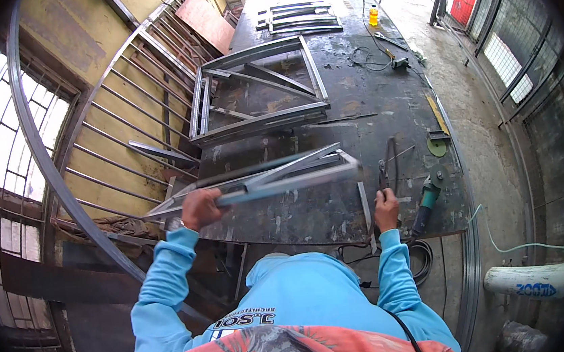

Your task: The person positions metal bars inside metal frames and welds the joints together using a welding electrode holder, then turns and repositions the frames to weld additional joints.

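Note:
My left hand (200, 208) grips a long grey metal bar (289, 182), held level above the near end of the dark steel worktable (355, 94); the bar looks motion-blurred. Just behind it lies a flat frame of angle bars (261, 171). My right hand (386, 208) rests near the table's front edge, closed around the handles of dark locking pliers (384, 166) that lie on the tabletop. Both arms wear light blue sleeves.
A green angle grinder (428, 197) lies right of my right hand, near a grinding disc (437, 147). A larger welded frame (257, 93) sits mid-table, more bars (297, 17) and a yellow bottle (373, 15) beyond. A barred gate (121, 123) leans at left. A white pipe (530, 281) lies on the floor.

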A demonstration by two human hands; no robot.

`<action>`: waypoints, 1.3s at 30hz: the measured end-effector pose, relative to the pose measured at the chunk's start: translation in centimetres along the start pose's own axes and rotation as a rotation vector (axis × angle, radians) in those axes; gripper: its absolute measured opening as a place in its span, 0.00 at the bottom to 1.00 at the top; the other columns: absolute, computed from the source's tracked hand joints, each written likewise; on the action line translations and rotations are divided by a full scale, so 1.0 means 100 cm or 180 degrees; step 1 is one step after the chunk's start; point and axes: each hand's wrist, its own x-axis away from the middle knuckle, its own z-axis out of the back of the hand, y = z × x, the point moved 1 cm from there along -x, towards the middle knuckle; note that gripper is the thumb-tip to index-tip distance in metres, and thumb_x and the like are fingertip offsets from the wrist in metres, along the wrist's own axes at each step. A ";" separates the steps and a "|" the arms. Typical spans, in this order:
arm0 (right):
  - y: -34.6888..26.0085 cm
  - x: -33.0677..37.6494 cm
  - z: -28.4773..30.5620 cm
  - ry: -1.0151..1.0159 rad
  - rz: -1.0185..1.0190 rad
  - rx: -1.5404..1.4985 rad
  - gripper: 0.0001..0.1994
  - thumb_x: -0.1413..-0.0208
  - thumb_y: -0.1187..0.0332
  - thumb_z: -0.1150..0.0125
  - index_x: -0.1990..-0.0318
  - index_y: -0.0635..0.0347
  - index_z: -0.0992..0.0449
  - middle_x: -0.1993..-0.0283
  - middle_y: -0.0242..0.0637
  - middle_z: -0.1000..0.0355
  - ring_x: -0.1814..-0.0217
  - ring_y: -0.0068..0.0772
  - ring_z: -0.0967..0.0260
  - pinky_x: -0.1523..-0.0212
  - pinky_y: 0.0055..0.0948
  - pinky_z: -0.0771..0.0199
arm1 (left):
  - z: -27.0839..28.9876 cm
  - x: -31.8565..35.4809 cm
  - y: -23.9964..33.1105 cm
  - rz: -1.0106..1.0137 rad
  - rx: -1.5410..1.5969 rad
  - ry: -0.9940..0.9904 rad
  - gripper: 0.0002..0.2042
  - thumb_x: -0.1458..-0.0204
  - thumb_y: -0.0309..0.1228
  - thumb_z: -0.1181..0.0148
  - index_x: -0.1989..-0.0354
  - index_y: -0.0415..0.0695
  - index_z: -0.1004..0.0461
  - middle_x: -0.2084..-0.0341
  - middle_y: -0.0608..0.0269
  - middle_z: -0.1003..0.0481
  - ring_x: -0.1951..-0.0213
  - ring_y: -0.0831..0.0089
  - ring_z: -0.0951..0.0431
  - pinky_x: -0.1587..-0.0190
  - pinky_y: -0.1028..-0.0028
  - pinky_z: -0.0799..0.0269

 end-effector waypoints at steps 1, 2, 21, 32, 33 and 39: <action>-0.001 -0.001 -0.012 -0.0044 0.0082 0.0075 0.10 0.40 0.64 0.43 0.66 0.62 0.26 0.69 0.55 0.25 0.64 0.63 0.27 0.65 0.52 0.31 | 0.019 -0.011 -0.003 0.0131 0.0025 -0.0009 0.19 0.58 0.52 0.29 0.78 0.47 0.22 0.83 0.53 0.24 0.77 0.54 0.20 0.73 0.58 0.27; 0.005 0.001 -0.024 -0.0039 0.0079 0.0055 0.10 0.40 0.64 0.43 0.66 0.62 0.26 0.69 0.55 0.25 0.64 0.63 0.27 0.65 0.52 0.31 | 0.041 -0.021 -0.003 0.0234 0.0055 -0.0026 0.20 0.57 0.53 0.30 0.78 0.47 0.22 0.84 0.53 0.24 0.77 0.55 0.21 0.73 0.59 0.27; 0.031 0.025 -0.142 -0.0623 -0.0287 0.1772 0.06 0.45 0.66 0.40 0.65 0.57 0.27 0.63 0.50 0.29 0.58 0.58 0.29 0.58 0.51 0.28 | 0.243 -0.284 -0.119 0.0266 0.1257 -0.0371 0.17 0.47 0.41 0.32 0.77 0.40 0.25 0.89 0.69 0.36 0.86 0.79 0.37 0.81 0.71 0.42; 0.021 0.040 -0.163 -0.0070 -0.0318 0.2341 0.04 0.45 0.69 0.42 0.68 0.55 0.30 0.63 0.46 0.36 0.58 0.54 0.34 0.62 0.51 0.35 | 0.061 -0.460 -0.128 -0.0436 0.0896 -0.0366 0.21 0.43 0.46 0.37 0.69 0.35 0.21 0.82 0.53 0.24 0.77 0.62 0.23 0.69 0.62 0.28; 0.022 0.042 -0.162 -0.0092 -0.0363 0.2366 0.04 0.45 0.69 0.42 0.68 0.55 0.30 0.63 0.46 0.36 0.58 0.54 0.35 0.61 0.51 0.36 | 0.055 -0.464 -0.122 -0.0531 0.0500 -0.0402 0.21 0.43 0.47 0.38 0.67 0.36 0.21 0.79 0.49 0.23 0.74 0.56 0.21 0.66 0.60 0.26; 0.016 0.042 -0.162 0.0027 -0.0599 0.2134 0.04 0.48 0.71 0.40 0.70 0.58 0.29 0.65 0.48 0.35 0.59 0.55 0.35 0.58 0.51 0.35 | -0.005 -0.499 -0.122 -0.0922 -0.0834 -0.0542 0.08 0.51 0.33 0.42 0.66 0.44 0.25 0.74 0.50 0.20 0.67 0.52 0.17 0.64 0.55 0.22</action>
